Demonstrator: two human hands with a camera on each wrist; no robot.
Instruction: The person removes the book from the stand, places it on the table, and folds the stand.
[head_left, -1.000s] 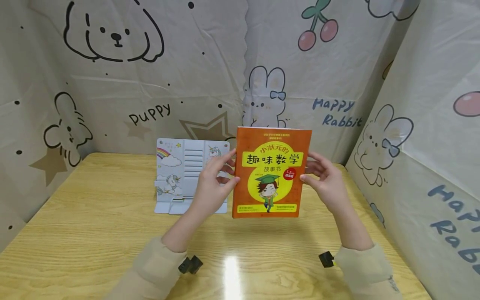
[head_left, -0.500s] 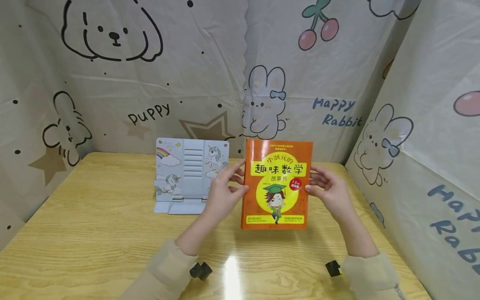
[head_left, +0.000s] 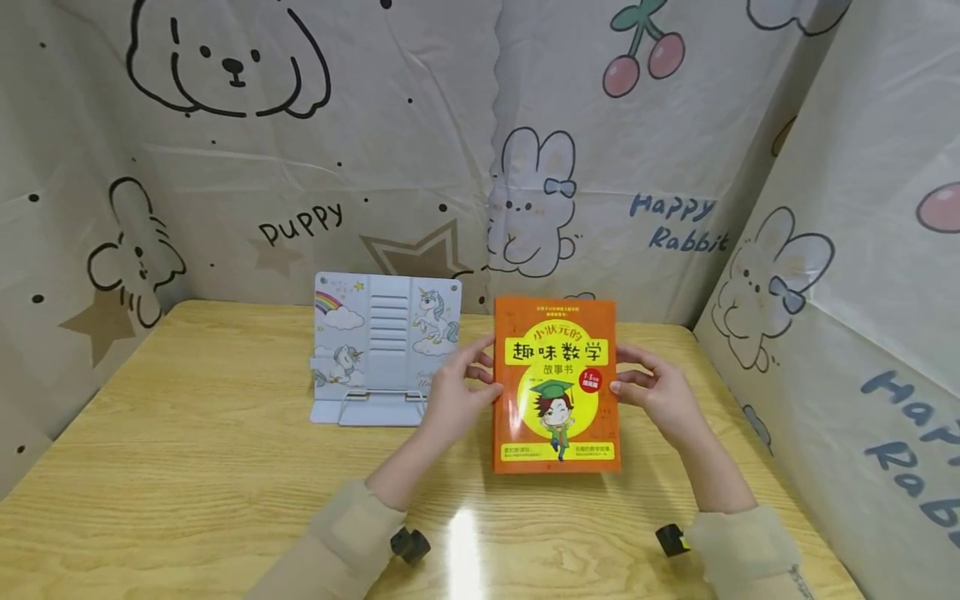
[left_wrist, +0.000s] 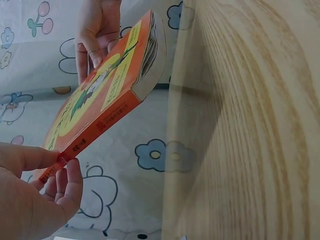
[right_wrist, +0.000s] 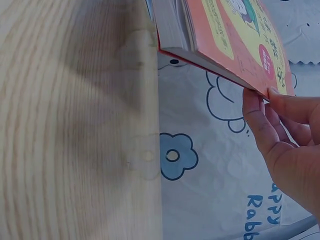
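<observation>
An orange book (head_left: 555, 392) with a yellow circle and a cartoon figure in a green graduation cap faces me, its cover tilted. My left hand (head_left: 455, 400) pinches the spine edge, thumb in front and fingers behind. On the opposite edge my right hand (head_left: 660, 396) pinches the book the same way. Both wrist views show the book (left_wrist: 95, 100) raised off the wood, with a gap beneath it. In the right wrist view the page edges (right_wrist: 175, 25) are slightly parted near the bottom.
A pale bookstand (head_left: 388, 342) with unicorn and rainbow pictures stands upright on the wooden table (head_left: 187, 458), left of the book. A wire holder (head_left: 382, 408) sits at its base. Printed cloth (head_left: 300, 167) hangs behind the table and along its sides.
Both hands have brought the book down and a little to the right, closer to the table. More of the bookstand shows now. The grip on both edges stays the same.
</observation>
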